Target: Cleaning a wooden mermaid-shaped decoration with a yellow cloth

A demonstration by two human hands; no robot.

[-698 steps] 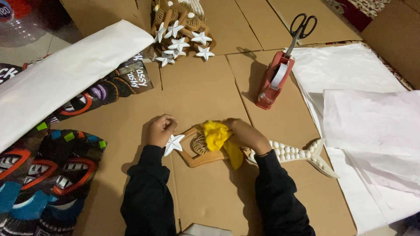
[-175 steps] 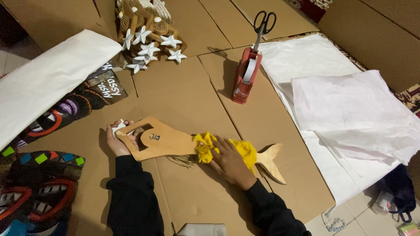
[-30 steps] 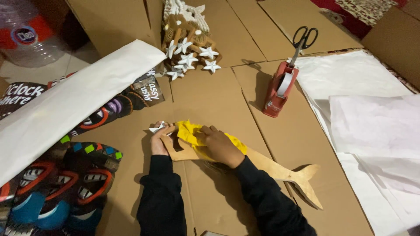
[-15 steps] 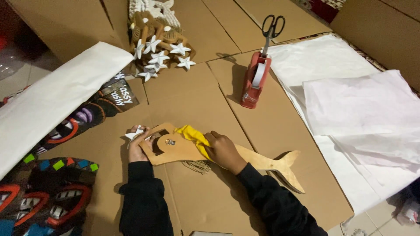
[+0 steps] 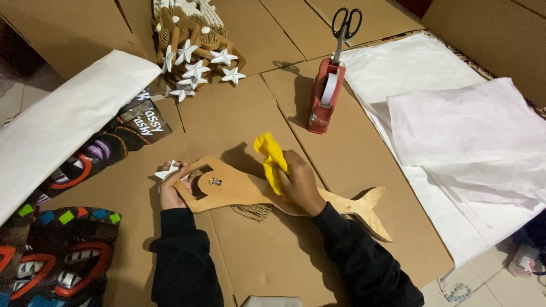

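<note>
While the left hand (image 5: 173,190) pins the flat wooden mermaid-shaped cutout (image 5: 256,193) on the cardboard floor covering (image 5: 239,119), the right hand (image 5: 298,182), clutching the crumpled yellow cloth (image 5: 270,159), should wipe with firm, even strokes.

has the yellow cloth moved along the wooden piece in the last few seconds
Yes. The right hand has carried the yellow cloth up the wooden mermaid cutout, from near the tail toward the head end.

Flattened cardboard (image 5: 239,113) under my arms, wooden fish cutout (image 5: 273,196), red tape dispenser (image 5: 324,96), scissors (image 5: 346,23), white paper sheets (image 5: 455,125) lying on it
</note>
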